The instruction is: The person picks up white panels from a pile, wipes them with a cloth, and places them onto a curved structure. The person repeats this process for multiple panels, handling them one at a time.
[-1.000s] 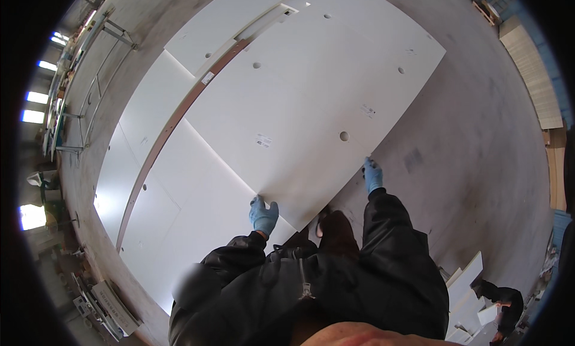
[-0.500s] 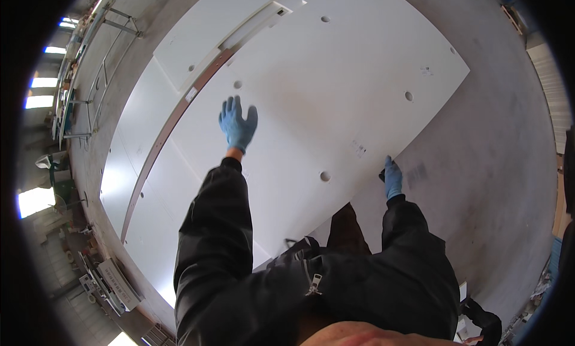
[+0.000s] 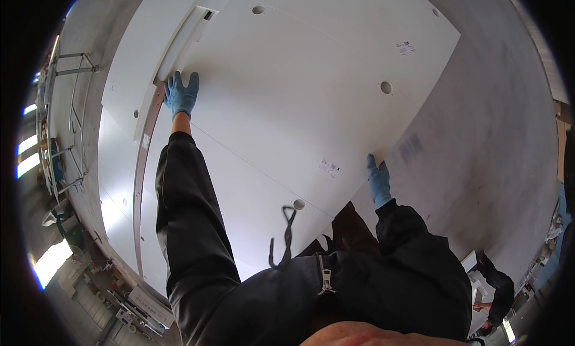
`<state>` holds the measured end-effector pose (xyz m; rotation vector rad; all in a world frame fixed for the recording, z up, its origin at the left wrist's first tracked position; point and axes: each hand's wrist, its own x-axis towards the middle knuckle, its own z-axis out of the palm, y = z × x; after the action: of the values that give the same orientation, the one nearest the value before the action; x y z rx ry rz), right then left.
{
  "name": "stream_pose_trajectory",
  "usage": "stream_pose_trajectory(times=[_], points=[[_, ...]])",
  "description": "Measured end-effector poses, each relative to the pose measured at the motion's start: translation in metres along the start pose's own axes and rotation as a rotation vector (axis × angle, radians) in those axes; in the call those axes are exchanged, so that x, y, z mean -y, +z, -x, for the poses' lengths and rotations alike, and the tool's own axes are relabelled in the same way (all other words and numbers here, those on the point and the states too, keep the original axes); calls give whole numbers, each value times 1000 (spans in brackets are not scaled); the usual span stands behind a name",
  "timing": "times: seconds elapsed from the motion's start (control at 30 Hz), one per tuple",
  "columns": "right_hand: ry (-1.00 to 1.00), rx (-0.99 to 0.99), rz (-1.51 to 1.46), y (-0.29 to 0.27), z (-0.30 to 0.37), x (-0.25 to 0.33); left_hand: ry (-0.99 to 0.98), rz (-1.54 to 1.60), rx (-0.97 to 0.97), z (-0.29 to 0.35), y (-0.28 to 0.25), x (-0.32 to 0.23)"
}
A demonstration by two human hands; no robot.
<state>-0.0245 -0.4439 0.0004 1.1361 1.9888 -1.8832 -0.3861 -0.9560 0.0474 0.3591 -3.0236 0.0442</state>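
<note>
White furniture panel (image 3: 299, 100): large, flat, smooth, with round drilled holes and small stickers, lying atop other white boards (image 3: 120, 166) on grey floor (image 3: 479, 136). Left hand (image 3: 181, 94), blue-gloved, fingers spread flat at its far-left edge. Right hand (image 3: 378, 181) grasps the near-right edge.

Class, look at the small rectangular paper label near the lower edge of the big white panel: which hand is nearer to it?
Right. The right hand grips the panel's edge just beside the label; the left hand lies flat far across, at the opposite edge.
</note>
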Motion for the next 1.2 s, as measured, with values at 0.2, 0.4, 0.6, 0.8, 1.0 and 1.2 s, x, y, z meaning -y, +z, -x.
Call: stream_pose_trajectory(times=[0.2,0.4,0.6,0.8,1.0,1.2], points=[[87,2,9,1,2,17,-94,35,97,-19,3,-11],[171,-43,-1,11,11,29,-165,13,195,-29,-17,-26],[202,-123,-378,26,18,39,-146,-49,227,-37,-29,-35],[142,-143,-447,25,26,43,-141,-6,245,-40,-31,-32],[123,-229,-407,16,37,47,-32,-238,384,-49,-36,-24],[138,-316,-548,10,68,63,220,-344,427,-34,-45,-15]])
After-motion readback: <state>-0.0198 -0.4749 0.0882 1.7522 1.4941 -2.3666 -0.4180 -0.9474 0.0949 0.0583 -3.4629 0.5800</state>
